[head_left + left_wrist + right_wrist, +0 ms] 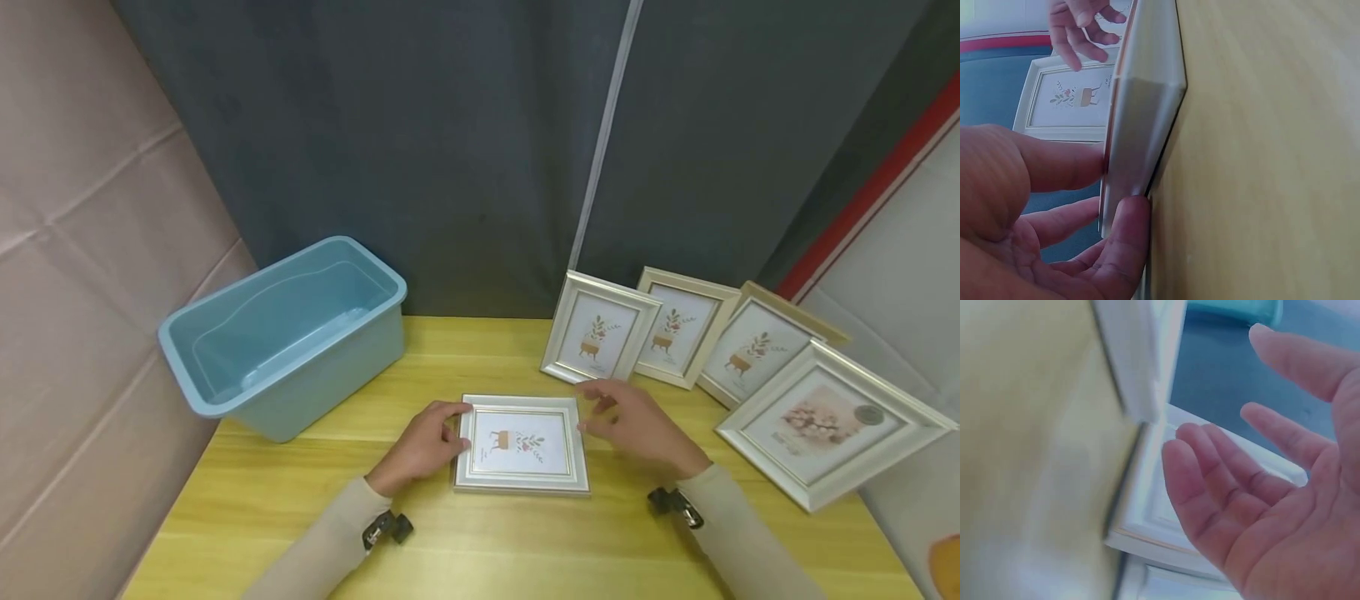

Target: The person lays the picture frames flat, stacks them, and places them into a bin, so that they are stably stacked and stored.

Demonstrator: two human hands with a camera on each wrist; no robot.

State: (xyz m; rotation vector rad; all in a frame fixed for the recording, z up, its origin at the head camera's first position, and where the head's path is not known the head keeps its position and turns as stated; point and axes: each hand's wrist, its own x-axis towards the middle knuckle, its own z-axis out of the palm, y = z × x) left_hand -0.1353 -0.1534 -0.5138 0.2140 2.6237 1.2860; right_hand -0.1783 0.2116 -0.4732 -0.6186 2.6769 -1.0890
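Note:
A silver-white picture frame (522, 483) lies face up on the table, showing a print of a plant in a footed pot turned sideways. My left hand (423, 446) holds its left edge; in the left wrist view one finger (1069, 165) touches the face side and another (1127, 237) is against the frame's side. Beside the right edge is my right hand (637, 421), its fingers loosely bent. In the right wrist view that hand (1272, 506) holds nothing and appears apart from the frame's edge (1129, 356).
Several picture frames stand along the right: a silver one (558, 329), a cream one (693, 367), one partly hidden (723, 392), and a larger one with a blossom print (817, 354). A blue plastic bin (330, 379) sits at the back left. A dark curtain (450, 150) backs the wooden table (480, 550).

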